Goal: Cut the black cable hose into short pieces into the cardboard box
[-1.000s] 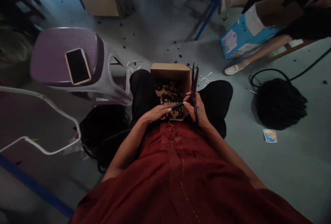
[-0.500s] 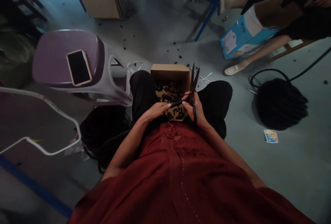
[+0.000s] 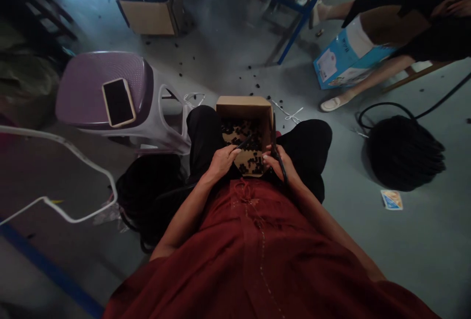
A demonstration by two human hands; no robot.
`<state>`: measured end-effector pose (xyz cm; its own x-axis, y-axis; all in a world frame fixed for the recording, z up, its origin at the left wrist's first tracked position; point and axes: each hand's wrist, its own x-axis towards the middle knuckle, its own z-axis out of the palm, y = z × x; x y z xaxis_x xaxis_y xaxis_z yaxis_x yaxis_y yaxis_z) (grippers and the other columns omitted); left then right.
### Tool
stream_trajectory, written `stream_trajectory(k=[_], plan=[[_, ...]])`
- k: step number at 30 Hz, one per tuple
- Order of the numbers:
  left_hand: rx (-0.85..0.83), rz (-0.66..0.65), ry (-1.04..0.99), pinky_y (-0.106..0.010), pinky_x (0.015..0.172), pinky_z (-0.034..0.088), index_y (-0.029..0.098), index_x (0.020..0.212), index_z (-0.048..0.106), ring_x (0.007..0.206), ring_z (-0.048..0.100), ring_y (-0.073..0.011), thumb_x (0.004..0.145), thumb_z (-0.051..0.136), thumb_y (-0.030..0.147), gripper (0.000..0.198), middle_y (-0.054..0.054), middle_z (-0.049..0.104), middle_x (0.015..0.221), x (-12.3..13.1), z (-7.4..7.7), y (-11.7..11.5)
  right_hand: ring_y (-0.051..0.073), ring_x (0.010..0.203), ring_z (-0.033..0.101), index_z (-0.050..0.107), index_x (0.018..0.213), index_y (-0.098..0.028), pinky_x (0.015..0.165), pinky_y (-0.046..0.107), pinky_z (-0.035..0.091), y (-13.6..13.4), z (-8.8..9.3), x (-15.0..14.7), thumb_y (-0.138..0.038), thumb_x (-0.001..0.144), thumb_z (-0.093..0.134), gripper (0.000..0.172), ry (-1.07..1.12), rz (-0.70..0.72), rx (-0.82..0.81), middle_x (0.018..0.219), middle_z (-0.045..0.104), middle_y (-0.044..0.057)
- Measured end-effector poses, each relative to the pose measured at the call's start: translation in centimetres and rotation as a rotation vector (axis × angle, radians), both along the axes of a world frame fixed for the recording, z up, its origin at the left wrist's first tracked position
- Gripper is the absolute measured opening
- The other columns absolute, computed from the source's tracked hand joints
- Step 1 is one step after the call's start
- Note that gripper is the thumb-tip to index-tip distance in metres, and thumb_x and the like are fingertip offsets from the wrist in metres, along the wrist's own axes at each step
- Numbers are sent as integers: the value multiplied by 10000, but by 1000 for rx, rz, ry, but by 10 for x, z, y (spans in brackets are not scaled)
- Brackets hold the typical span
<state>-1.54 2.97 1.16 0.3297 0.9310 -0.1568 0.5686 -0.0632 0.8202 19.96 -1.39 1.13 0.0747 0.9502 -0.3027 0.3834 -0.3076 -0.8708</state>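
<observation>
A small open cardboard box (image 3: pixel 243 104) sits between my knees, its floor strewn with several small black pieces (image 3: pixel 241 130). My left hand (image 3: pixel 222 159) is closed on a thin black strip (image 3: pixel 243 143) that points up and right over the box. My right hand (image 3: pixel 276 161) grips black scissors (image 3: pixel 274 137) by the handles, blades closed and pointing away from me along the box's right wall. Both hands rest at the near edge of the box, a hand's width apart.
A purple plastic stool (image 3: pixel 99 95) with a phone (image 3: pixel 118 101) on it stands to the left. A black bag (image 3: pixel 150 191) lies at my left, a black bundle with a cable (image 3: pixel 403 151) at my right. Another person's legs (image 3: pixel 371 81) and a blue-white carton (image 3: pixel 344 59) are at the far right. Black scraps dot the floor.
The scissor blades have closed and the strip's free end now sits apart from them, held in my left hand. The camera tilted slightly, shifting the scene down.
</observation>
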Motion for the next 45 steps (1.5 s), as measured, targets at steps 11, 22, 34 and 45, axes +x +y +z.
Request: stream_trajectory(k=[11,22,34,45], plan=[[129,67,-18,-218,736,439,160,985,643,804,605,-134,911,414,340,300,-36,669,889,1,-13,-6,204,823,619,502,1159,-202,726,295,447,-27,42,13,-411,783,552,433,-323,381,-205,946,660,65],[161,-2,54,-228,832,458,154,1067,629,943,622,-151,919,402,334,325,-60,674,1024,3,-17,-7,248,913,612,455,1222,-175,768,315,438,-19,28,-4,-502,792,533,547,-458,441,-203,1063,639,114],[198,-99,104,-267,912,449,140,1147,588,1040,599,-173,921,390,358,371,-93,644,1122,4,-18,-11,253,959,600,440,1227,-178,776,309,433,-18,25,-2,-551,806,502,566,-495,459,-207,1113,616,122],[180,-125,142,-276,915,451,152,1154,581,1042,601,-177,924,374,378,383,-96,638,1138,4,-22,-11,245,944,586,473,1203,-187,737,295,411,-19,32,4,-558,810,495,541,-573,457,-218,1134,598,121]])
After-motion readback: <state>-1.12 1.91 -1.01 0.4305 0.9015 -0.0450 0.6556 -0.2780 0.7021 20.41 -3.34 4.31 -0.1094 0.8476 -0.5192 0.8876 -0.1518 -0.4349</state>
